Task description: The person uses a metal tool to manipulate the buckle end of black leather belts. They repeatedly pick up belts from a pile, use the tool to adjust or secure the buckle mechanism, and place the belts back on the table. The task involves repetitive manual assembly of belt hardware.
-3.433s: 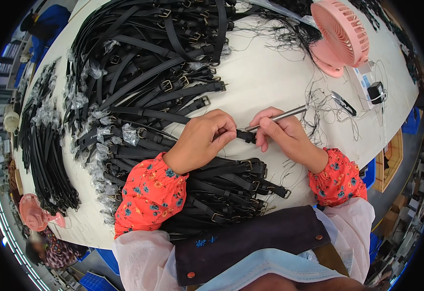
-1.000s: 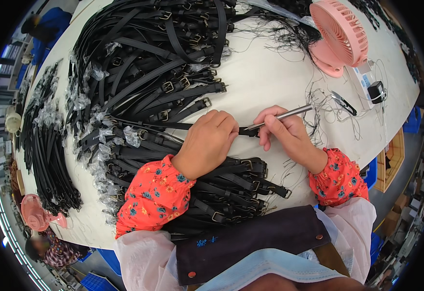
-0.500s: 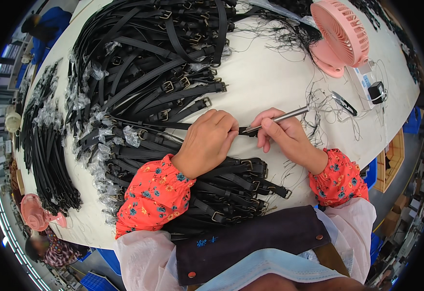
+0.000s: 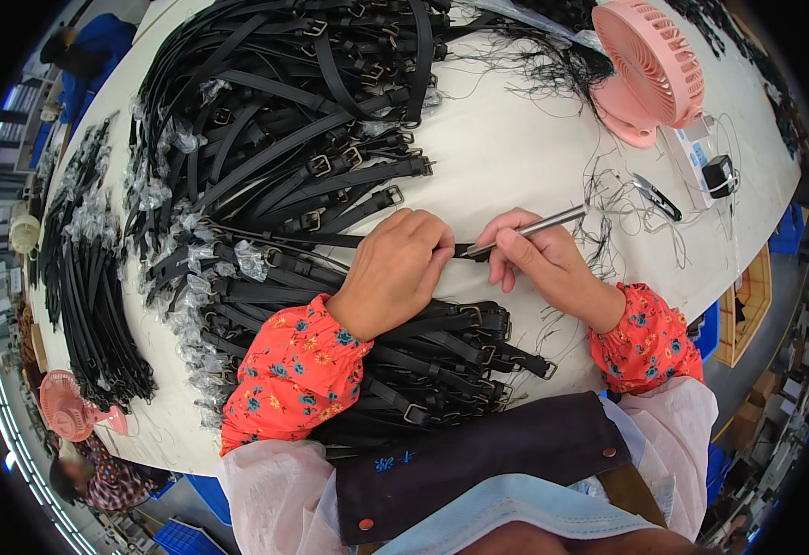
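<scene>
White worktable (image 4: 525,157) fills the frame, heaped with black buckled straps (image 4: 284,139) from upper left to centre; a second bundle of straps (image 4: 81,277) lies at far left, and a pink desk fan (image 4: 654,65) stands at upper right. Compared with half a second ago, your hands have barely shifted: both sit at frame centre as before. Your left hand (image 4: 395,268) is curled, fingers pressing down on a single black strap (image 4: 330,240) that runs leftward from under it. The strap's end emerges just right of that hand, where your right hand (image 4: 539,259) grips a slim silver tool (image 4: 534,227), its tip touching the strap.
</scene>
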Tool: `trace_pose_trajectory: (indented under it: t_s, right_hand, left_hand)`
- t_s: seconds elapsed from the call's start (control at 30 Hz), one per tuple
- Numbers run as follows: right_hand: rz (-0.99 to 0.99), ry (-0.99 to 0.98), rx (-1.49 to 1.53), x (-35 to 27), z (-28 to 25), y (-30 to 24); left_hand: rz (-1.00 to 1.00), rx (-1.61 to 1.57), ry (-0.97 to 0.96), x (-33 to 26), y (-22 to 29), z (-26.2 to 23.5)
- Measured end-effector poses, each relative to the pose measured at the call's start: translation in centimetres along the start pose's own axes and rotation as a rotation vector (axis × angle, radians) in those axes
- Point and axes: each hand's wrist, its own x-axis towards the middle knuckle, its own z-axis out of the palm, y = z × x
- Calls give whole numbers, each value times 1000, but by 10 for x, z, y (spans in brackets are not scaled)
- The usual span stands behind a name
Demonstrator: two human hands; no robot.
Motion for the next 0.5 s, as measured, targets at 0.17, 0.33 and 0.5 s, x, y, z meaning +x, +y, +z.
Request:
trace_pose_trajectory:
  t_s: [0.17,0.33,0.5]
  right_hand:
    - [-21,-3,10,0,-1,1]
    - [1,51,34,0,-1,0]
    - [-13,39,42,1,-1,3]
  left_hand:
    - [-86,-71,46,-1,-2,3]
    - [-88,-75,45,1,-2,2]
    - [-84,-78,47,1,-2,2]
